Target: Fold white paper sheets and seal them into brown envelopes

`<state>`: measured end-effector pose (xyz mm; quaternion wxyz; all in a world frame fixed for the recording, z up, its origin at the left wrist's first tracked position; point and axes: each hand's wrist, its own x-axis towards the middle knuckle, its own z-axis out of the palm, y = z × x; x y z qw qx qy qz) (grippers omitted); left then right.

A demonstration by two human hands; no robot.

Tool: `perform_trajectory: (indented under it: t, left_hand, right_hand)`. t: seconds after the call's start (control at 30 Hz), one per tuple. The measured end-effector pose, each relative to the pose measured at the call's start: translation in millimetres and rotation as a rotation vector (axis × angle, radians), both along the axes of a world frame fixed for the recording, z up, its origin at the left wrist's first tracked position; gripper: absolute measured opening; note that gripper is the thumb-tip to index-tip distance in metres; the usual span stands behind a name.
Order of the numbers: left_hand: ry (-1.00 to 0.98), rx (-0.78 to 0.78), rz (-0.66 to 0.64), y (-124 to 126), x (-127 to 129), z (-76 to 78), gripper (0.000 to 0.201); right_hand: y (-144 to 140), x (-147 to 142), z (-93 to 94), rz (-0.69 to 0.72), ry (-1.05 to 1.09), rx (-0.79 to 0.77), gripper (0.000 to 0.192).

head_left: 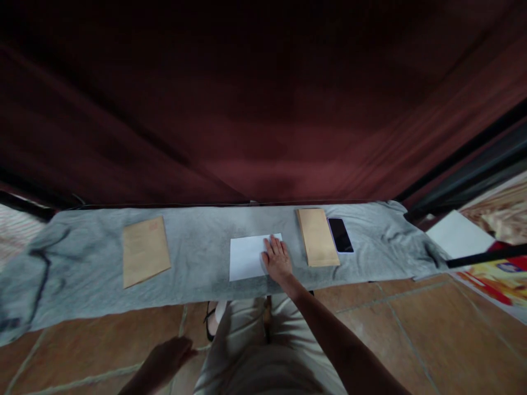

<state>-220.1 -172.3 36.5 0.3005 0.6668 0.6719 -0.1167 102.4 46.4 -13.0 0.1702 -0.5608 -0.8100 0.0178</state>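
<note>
My right hand [276,258] lies flat, fingers spread, on the right part of a white sheet of paper [247,258] in the middle of a grey cloth [197,258]. A brown envelope [317,237] rests just right of that hand, with a black phone [340,235] beside it. Another brown envelope [145,250] sits toward the left of the cloth. My left hand [167,359] hangs low near my lap, blurred, away from the cloth and holding nothing.
A dark red curtain [263,109] rises behind the cloth. Terracotta floor tiles [411,340] spread below. At the far right lie a white sheet [459,235] and colourful printed material [498,277], crossed by a dark bar [486,255].
</note>
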Motion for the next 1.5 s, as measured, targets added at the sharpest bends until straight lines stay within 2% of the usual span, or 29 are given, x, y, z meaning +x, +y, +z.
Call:
perform_trajectory:
  t: [0.03,0.07,0.17,0.23,0.3,0.37,0.43,0.5,0.63,0.77,0.9,1.0,1.37,1.5]
  left_hand:
    - [0.077,-0.036,-0.033,-15.0,-0.8,-1.2,0.010]
    - [0.132,-0.062,-0.066,-24.0,0.0,-0.7,0.012]
    - [0.234,0.026,-0.010,-18.9,13.0,9.6,0.025]
    - [0.208,0.223,0.048,1.7,29.8,19.7,0.034]
    - [0.144,0.512,0.037,28.0,51.7,27.1,0.034]
    - [0.082,0.738,0.011,56.4,77.4,28.9,0.035]
    - [0.007,0.868,-0.012,85.7,104.9,24.7,0.035]
    - [-0.030,0.936,0.050,114.9,131.6,16.3,0.036]
    - [-0.093,0.929,0.107,165.8,169.6,-5.1,0.048]
    - [-0.123,0.806,-0.031,193.2,178.4,-25.4,0.058]
    - [-0.085,0.773,-0.062,197.4,173.2,-39.8,0.060]
    - [-0.050,0.794,-0.060,196.1,170.9,-44.5,0.060]
    - [-0.012,0.863,0.023,200.3,165.2,-43.6,0.061]
    - [-0.036,0.864,0.021,200.0,164.4,-42.9,0.060]
  right_hand:
    - [0.2,0.1,0.1,0.001,-0.002,-0.006,0.053]
    - [0.3,0.4,0.3,0.004,-0.002,-0.010,0.053]
    - [0.8,1.6,1.6,0.010,0.002,-0.004,0.053]
    - [1.1,1.4,3.5,0.010,0.008,-0.002,0.053]
    - [1.2,-1.5,6.2,-0.001,0.020,-0.009,0.053]
    - [0.3,-7.7,9.0,-0.003,0.037,-0.023,0.052]
    - [-2.4,-16.6,10.8,0.034,0.051,-0.041,0.051]
    - [-6.6,-26.0,10.9,0.115,0.045,-0.059,0.050]
    - [-14.7,-36.8,7.2,0.222,-0.019,-0.096,0.054]
    - [-15.4,-32.7,4.6,0.201,-0.043,-0.116,0.058]
    - [-11.6,-20.4,5.9,0.166,-0.040,-0.105,0.058]
    - [-8.7,-11.8,6.7,0.121,-0.021,-0.085,0.055]
    - [-2.3,15.9,3.2,-0.048,0.020,-0.007,0.052]
    - [-4.7,6.8,6.3,-0.084,0.030,-0.033,0.053]
